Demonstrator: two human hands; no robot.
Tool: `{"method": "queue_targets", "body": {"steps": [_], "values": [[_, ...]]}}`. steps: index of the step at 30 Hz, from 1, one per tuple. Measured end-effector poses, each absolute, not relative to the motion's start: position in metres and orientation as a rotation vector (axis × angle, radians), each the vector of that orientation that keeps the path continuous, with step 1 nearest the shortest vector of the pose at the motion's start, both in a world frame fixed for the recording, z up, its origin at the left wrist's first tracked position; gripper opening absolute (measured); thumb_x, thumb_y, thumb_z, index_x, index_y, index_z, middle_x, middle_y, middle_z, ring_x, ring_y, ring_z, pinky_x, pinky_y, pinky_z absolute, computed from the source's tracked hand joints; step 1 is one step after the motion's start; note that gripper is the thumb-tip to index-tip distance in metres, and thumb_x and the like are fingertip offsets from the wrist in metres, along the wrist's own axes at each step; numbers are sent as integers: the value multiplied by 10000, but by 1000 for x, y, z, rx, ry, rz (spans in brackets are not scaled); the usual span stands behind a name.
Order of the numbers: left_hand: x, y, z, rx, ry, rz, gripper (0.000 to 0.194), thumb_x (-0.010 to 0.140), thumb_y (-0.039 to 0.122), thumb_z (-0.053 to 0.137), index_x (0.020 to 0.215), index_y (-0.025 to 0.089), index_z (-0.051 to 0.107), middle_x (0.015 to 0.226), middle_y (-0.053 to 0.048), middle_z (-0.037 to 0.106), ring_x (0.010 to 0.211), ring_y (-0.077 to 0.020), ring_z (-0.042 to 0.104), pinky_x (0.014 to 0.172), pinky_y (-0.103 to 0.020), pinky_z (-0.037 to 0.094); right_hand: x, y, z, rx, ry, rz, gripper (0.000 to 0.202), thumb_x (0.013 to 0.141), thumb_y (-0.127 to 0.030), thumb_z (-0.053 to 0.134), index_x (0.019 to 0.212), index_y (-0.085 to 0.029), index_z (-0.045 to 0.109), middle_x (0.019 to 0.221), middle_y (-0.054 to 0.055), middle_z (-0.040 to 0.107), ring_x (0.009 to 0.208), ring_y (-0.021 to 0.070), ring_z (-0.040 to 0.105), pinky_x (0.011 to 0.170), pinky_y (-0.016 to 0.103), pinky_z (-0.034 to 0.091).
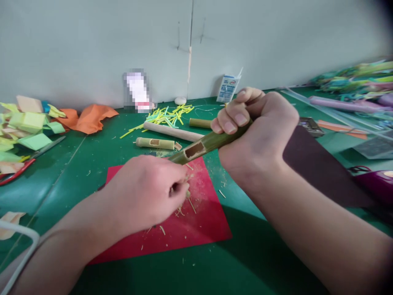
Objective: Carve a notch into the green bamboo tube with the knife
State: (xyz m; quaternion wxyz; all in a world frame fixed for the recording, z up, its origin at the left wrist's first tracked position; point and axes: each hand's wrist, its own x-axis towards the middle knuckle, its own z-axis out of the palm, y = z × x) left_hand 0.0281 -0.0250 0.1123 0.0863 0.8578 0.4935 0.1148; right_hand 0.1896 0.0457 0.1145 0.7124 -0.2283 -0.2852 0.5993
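My right hand grips a green bamboo tube with a rectangular slot cut in its side. The tube slants down to the left. My left hand is closed around the tube's lower end, its fingers curled over it. I cannot see whether that hand also holds a tool. Both hands hover over a red sheet strewn with pale bamboo shavings.
On the green table lie a second slotted bamboo piece, a wooden dowel, yellow-green strips, folded coloured papers, orange paper, red-handled scissors and a purple device. A wall stands behind.
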Motion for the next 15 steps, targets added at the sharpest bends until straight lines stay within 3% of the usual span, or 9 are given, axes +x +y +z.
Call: {"method": "queue_targets", "body": {"steps": [4, 7, 11, 15], "values": [[5, -18, 119, 2386, 1728, 570, 376, 774, 534, 679, 599, 208, 614, 414, 63, 520, 345, -76, 401, 362, -209, 274, 189, 50, 109, -467, -687, 1405, 168, 762, -166, 440, 603, -220, 439, 466, -58, 212, 376, 92, 223, 429, 250, 274], [-9, -12, 121, 2362, 1712, 933, 325, 803, 504, 681, 668, 208, 666, 414, 68, 547, 336, -66, 423, 334, -201, 264, 188, 52, 103, -478, -741, 1462, 172, 775, -195, 437, 605, -218, 431, 453, -69, 204, 363, 86, 209, 419, 246, 271], [-6, -6, 115, 2272, 1518, 1576, 275, 828, 437, 687, 677, 207, 690, 531, 38, 601, 468, -84, 506, 404, -240, 327, 188, 55, 97, -447, -878, 1614, 166, 770, -193, 402, 619, -210, 467, 438, -68, 252, 340, 83, 227, 405, 250, 267], [6, -3, 104, 2265, 1182, 1769, 176, 845, 327, 684, 711, 213, 685, 646, 30, 638, 585, -97, 567, 510, -263, 412, 188, 56, 95, -443, -1036, 1735, 153, 774, -222, 415, 663, -189, 515, 463, -56, 351, 328, 74, 261, 392, 251, 273]]}}
